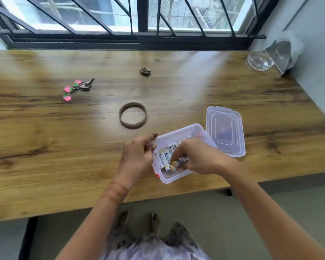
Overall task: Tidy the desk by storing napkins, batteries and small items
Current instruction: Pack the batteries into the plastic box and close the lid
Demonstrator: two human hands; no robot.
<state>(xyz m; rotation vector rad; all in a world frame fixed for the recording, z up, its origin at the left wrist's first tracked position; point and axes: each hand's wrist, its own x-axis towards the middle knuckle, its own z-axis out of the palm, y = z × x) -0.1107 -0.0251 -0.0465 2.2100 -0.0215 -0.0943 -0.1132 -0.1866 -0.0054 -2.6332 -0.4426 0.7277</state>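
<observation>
**Batteries being placed in a clear plastic box on a wooden desk**

Head view. The landmark is the clear plastic box (178, 152), which sits open on the wooden desk (45, 147) close to its near edge. Inside the box lies a row of white-labelled batteries (167, 154), side by side along the box's left and far portions. The right hand (193, 156) reaches down into the box from the right, its fingers pinched around one battery (178, 161) whose gold-coloured end points toward the box's near left corner; this battery rests against or just above the others, and which of the two cannot be told. The left hand (137, 156) is curled against the left wall of the box, fingertips touching the rim, with nothing enclosed in it. The box's lid (225, 130) lies flat on the desk immediately to the right of and beyond the box, touching its far right corner. Beyond the box and to its left lies a brown ring-shaped band (132, 115), flat on the desk and apart from the box. Farther beyond and well to the left is a bunch of keys (77, 89) with pink-and-green round tags. Well beyond the box, nearer the window (139, 15), sits a small dark object (145, 71), too small to identify. Far to the right and beyond the box, at the desk's far right corner, stands a clear glass bowl (260, 61) just beside a metal napkin holder (280, 55).
</observation>
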